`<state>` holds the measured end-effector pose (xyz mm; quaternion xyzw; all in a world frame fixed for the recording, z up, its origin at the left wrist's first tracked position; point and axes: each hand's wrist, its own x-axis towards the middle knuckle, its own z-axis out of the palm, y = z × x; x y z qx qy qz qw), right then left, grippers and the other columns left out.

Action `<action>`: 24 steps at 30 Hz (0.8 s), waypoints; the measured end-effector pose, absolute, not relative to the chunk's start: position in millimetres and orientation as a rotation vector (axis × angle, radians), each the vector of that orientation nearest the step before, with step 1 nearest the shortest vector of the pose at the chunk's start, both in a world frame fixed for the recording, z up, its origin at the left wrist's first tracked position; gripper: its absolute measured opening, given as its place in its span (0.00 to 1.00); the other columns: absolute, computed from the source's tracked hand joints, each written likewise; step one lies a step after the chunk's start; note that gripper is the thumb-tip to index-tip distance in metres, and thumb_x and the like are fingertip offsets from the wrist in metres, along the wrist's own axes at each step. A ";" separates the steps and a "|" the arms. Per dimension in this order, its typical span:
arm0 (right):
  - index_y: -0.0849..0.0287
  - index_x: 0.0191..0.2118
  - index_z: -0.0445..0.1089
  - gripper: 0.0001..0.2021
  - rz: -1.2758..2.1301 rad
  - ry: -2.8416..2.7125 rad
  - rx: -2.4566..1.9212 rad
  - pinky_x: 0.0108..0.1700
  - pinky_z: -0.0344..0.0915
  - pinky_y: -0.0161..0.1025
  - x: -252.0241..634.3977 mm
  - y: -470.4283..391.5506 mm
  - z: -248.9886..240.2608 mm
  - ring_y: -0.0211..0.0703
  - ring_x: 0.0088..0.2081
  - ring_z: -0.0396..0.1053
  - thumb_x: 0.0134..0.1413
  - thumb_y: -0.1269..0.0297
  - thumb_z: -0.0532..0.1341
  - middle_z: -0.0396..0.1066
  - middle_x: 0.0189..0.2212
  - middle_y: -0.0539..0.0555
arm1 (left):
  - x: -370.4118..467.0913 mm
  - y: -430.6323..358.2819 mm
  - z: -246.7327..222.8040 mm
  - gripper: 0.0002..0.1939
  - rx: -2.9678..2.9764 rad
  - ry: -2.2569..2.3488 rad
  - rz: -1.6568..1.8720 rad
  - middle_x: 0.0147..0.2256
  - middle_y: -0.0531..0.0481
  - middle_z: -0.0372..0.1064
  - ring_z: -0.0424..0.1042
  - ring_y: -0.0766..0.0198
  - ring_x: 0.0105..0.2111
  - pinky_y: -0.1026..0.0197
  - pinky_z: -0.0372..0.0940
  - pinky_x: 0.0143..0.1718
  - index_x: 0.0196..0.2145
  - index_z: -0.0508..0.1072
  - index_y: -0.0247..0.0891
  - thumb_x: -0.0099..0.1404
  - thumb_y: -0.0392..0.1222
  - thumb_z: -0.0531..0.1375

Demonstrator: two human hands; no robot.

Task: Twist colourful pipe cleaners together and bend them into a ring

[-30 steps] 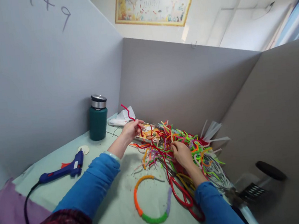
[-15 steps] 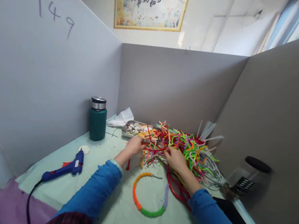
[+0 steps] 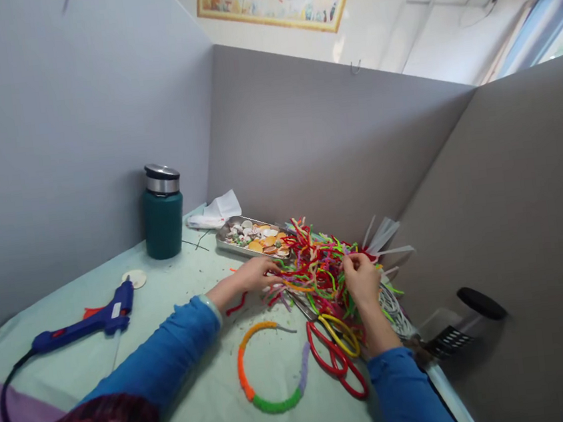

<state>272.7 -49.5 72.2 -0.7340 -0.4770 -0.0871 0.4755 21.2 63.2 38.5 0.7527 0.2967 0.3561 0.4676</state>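
Observation:
A tangled pile of fuzzy pipe cleaners (image 3: pixel 316 254) in many colours lies between my hands. At its left edge is my left hand (image 3: pixel 258 274), fingers bent and closed on some of the strands. Further right, my right hand (image 3: pixel 363 279) pinches with thumb and forefinger at the pile; the strand in it is partly hidden. Closer to me lies an open ring (image 3: pixel 276 405), wire wrapped in orange, green and lilac fuzz, with one bare grey end. Red-handled scissors (image 3: pixel 333 360) and a yellow-handled pair (image 3: pixel 343 334) rest beside it, blades partly under the pile.
Behind my left hand stands a metal tray (image 3: pixel 245 247) of shells and buttons. A green flask (image 3: pixel 163 217) and a blue glue gun (image 3: pixel 89 323) with its cord are at left. Grey partitions (image 3: pixel 334 138) enclose the table. Clear sticks (image 3: pixel 385 237) lie at back right.
The view has tilted down. My right hand has moved right across the pile, uncovering the scissor handles. My left hand has drawn back from the tray, and the strands between the hands have shifted.

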 end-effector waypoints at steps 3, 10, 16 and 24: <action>0.61 0.32 0.70 0.15 -0.258 -1.307 -1.812 0.32 0.58 0.37 272.3 -55.2 69.0 0.44 0.28 0.68 0.53 0.56 0.51 0.73 0.25 0.56 | 25.9 54.1 42.8 0.07 2.489 0.907 0.531 0.27 0.46 0.72 0.70 0.58 0.31 0.64 0.60 0.33 0.24 0.76 0.40 0.52 0.44 0.61; 0.57 0.32 0.71 0.11 -0.162 -1.605 -1.834 0.33 0.59 0.36 263.9 -51.4 68.9 0.44 0.30 0.70 0.52 0.58 0.55 0.74 0.27 0.54 | 15.8 53.5 67.0 0.09 2.750 1.383 0.235 0.32 0.42 0.73 0.70 0.55 0.33 0.60 0.60 0.33 0.30 0.77 0.38 0.52 0.38 0.57; 0.61 0.40 0.71 0.16 -0.161 -1.459 -1.612 0.41 0.62 0.38 278.0 9.1 102.1 0.45 0.38 0.70 0.54 0.62 0.50 0.75 0.36 0.58 | 34.9 46.1 85.9 0.12 2.867 1.072 0.622 0.33 0.46 0.72 0.69 0.61 0.35 0.63 0.60 0.34 0.32 0.75 0.40 0.60 0.40 0.52; 0.63 0.40 0.73 0.13 -0.028 -1.681 -2.029 0.40 0.60 0.34 299.0 106.2 99.5 0.44 0.40 0.70 0.51 0.71 0.54 0.74 0.38 0.61 | 110.7 39.1 96.5 0.09 3.182 0.516 0.709 0.35 0.46 0.70 0.68 0.60 0.35 0.61 0.61 0.34 0.34 0.73 0.36 0.58 0.35 0.54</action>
